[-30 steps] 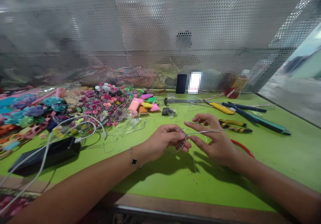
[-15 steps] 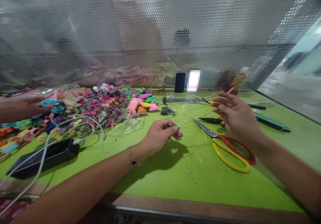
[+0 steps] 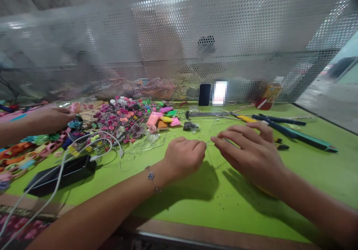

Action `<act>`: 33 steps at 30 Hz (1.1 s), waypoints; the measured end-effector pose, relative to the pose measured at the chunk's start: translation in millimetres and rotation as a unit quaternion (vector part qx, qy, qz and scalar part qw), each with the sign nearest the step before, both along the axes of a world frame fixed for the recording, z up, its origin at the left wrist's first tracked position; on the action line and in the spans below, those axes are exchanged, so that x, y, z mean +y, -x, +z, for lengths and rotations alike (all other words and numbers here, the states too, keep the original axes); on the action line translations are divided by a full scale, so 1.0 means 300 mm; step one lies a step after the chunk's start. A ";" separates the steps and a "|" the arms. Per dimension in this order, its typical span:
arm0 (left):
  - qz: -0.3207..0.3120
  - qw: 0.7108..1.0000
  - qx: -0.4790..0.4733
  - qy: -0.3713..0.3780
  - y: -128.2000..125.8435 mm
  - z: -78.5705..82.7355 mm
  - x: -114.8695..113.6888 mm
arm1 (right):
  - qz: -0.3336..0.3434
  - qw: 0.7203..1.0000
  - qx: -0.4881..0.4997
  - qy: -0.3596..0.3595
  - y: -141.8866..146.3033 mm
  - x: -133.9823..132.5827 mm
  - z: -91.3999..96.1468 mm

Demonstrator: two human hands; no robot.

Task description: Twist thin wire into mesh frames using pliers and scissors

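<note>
Closed in a fist, palm down, my left hand (image 3: 184, 158) hovers over the green tabletop, with a thin wire (image 3: 208, 143) coming out at its thumb side. My right hand (image 3: 248, 155) is close to its right, thumb and index pinched at the wire's other end and the remaining fingers loosely curled. Most of what lies inside the left fist is hidden. Below the right hand, a sliver of yellow scissor handle (image 3: 264, 191) shows; the hand covers the rest of the scissors.
Another person's hand (image 3: 47, 119) reaches over colourful craft pieces (image 3: 123, 117) at left. A black box (image 3: 61, 175) with white cable lies in front. Phones (image 3: 205, 94), a bottle (image 3: 270, 93), blue-handled pliers (image 3: 279, 123) and a teal cutter (image 3: 316, 140) stand or lie farther back.
My right hand has come down and left to my left hand, now covering the scissors. My left hand has turned palm down. The other person's hand has shifted right.
</note>
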State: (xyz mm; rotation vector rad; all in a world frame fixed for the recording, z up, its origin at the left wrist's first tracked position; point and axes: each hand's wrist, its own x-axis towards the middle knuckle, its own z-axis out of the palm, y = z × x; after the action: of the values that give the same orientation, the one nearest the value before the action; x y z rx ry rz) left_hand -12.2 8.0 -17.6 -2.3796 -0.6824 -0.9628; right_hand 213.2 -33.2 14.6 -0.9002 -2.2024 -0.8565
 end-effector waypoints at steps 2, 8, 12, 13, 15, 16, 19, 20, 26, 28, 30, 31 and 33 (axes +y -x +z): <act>-0.001 0.999 0.012 -0.036 0.001 0.007 0.005 | -0.002 1.000 -0.014 -0.004 0.008 -0.021 0.005; 0.042 0.997 0.038 -0.049 0.020 0.045 0.033 | 0.017 0.990 0.075 0.117 0.032 -0.063 -0.023; 0.066 0.993 0.040 0.087 0.027 0.078 0.031 | 0.025 0.863 0.303 0.404 0.060 -0.043 -0.048; 0.060 0.991 0.031 0.116 0.028 0.083 0.027 | 0.040 0.809 0.349 0.471 0.066 -0.036 -0.050; 0.039 0.987 0.009 0.158 0.029 0.089 0.017 | 0.090 0.716 0.402 0.564 0.072 -0.023 -0.049; 0.026 0.985 0.000 0.169 0.031 0.091 0.013 | 0.118 0.683 0.413 0.591 0.072 -0.019 -0.049; -0.006 0.983 -0.011 0.184 0.037 0.095 0.003 | 0.170 0.598 0.426 0.657 0.066 -0.015 -0.059; -0.014 0.982 -0.011 0.188 0.038 0.097 0.001 | 0.182 0.567 0.434 0.676 0.064 -0.017 -0.066; -0.028 0.978 -0.020 0.208 0.034 0.112 -0.005 | 0.223 0.436 0.505 0.710 0.091 -0.023 -0.115; -0.030 0.978 -0.030 0.203 0.030 0.109 -0.003 | 0.222 0.449 0.516 0.695 0.104 -0.019 -0.123; -0.033 0.980 -0.038 0.192 0.026 0.100 0.001 | 0.224 0.462 0.520 0.683 0.110 -0.011 -0.125; -0.034 0.982 -0.043 0.182 0.023 0.092 0.003 | 0.222 0.466 0.519 0.681 0.110 -0.006 -0.125; -0.035 0.985 -0.059 0.156 0.015 0.075 0.003 | 0.214 0.472 0.520 0.678 0.103 0.003 -0.124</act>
State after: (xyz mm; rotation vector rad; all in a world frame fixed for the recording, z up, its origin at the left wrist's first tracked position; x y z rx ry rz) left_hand -16.8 8.9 4.9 -2.6496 -0.8526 -1.1022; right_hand 182.2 -32.2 -22.7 -0.8942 -1.3248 1.6389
